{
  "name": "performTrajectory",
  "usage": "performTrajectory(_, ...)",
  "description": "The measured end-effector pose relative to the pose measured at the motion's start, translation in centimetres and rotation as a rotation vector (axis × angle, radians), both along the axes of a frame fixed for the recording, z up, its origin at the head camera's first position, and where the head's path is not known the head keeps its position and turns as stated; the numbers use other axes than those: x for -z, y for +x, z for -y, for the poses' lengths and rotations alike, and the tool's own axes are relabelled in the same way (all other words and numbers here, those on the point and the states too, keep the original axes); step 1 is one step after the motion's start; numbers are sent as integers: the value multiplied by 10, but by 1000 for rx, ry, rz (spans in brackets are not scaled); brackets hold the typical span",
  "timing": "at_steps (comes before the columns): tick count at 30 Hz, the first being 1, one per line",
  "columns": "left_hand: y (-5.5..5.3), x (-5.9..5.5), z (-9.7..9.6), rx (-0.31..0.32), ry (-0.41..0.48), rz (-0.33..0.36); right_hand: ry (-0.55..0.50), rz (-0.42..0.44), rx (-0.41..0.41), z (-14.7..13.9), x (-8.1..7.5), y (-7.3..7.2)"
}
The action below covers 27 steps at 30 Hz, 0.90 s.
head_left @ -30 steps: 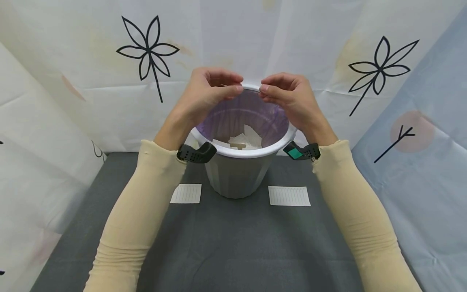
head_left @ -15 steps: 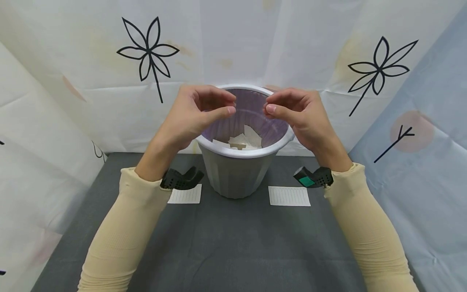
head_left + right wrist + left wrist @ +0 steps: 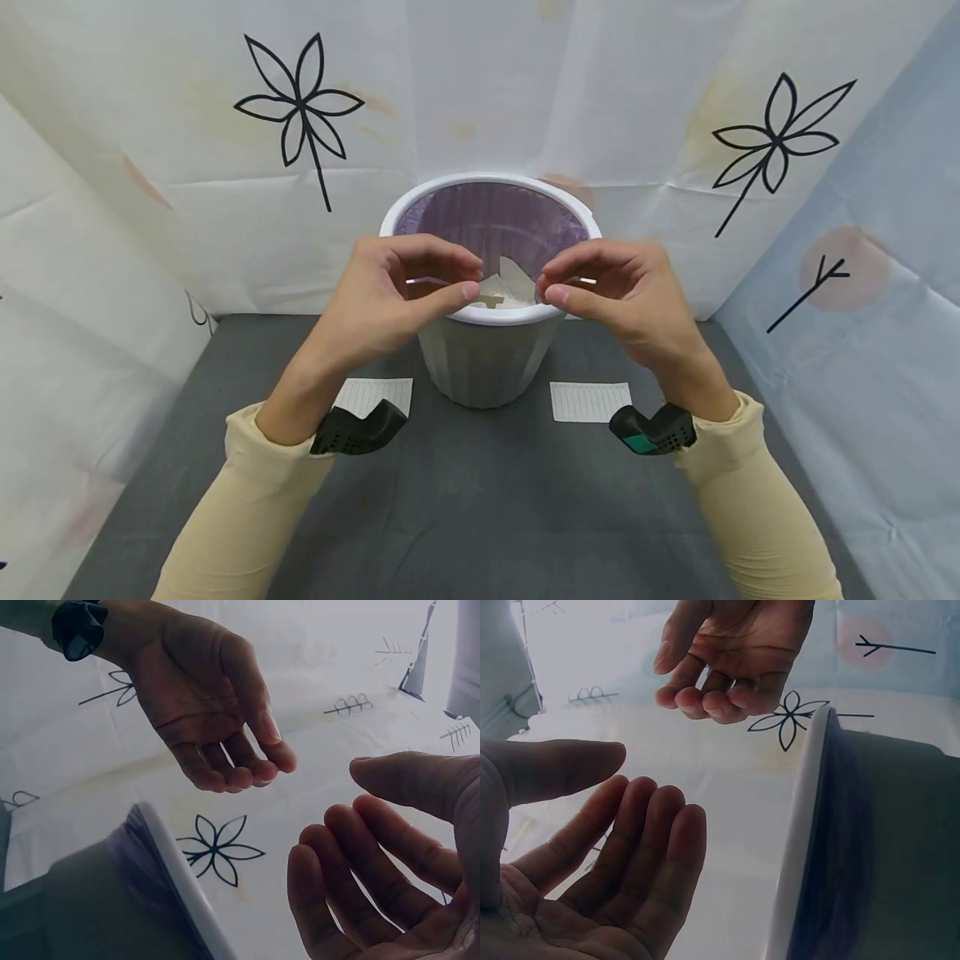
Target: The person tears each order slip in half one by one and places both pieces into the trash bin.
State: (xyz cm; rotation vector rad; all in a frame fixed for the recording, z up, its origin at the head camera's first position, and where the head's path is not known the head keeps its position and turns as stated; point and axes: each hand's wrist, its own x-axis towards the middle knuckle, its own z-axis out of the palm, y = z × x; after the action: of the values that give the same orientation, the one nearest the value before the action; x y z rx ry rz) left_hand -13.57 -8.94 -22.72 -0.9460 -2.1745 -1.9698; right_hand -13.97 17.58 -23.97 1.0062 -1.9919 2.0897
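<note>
A light plastic bin (image 3: pixel 487 358) with a white rim and a purple liner (image 3: pixel 487 217) stands upright in the middle of the dark table. Scraps of paper (image 3: pixel 513 285) lie inside it. Held above the near part of the rim, my left hand (image 3: pixel 390 292) has loosely bent fingers and nothing between them. My right hand (image 3: pixel 622 292) mirrors it on the other side, likewise holding nothing. The two wrist views show both hands apart from each other and from the bin, with gaps between thumb and fingers.
Two lined paper slips lie on the dark cloth (image 3: pixel 480 517): a left slip (image 3: pixel 378 393) and a right slip (image 3: pixel 588 402), on either side of the bin's base. White printed fabric (image 3: pixel 480 92) hangs behind and at the sides.
Both hands have drawn back toward me and down, from the far rim of the bin to its near side. Bin and slips have stayed in place.
</note>
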Motion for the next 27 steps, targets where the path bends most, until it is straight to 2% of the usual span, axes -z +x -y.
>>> performTrajectory(8,14,16,1,53,-3,-12,-1,-57,-70,-1,17,17)
performTrajectory(14,21,34,1,88,-26,0,3,-43,-87,-1,35,26)
performTrajectory(19,24,48,0,86,-40,19,40,-24,-67,-2,52,30)
performTrajectory(27,24,73,0,41,-87,51,67,42,-50,-1,76,32)
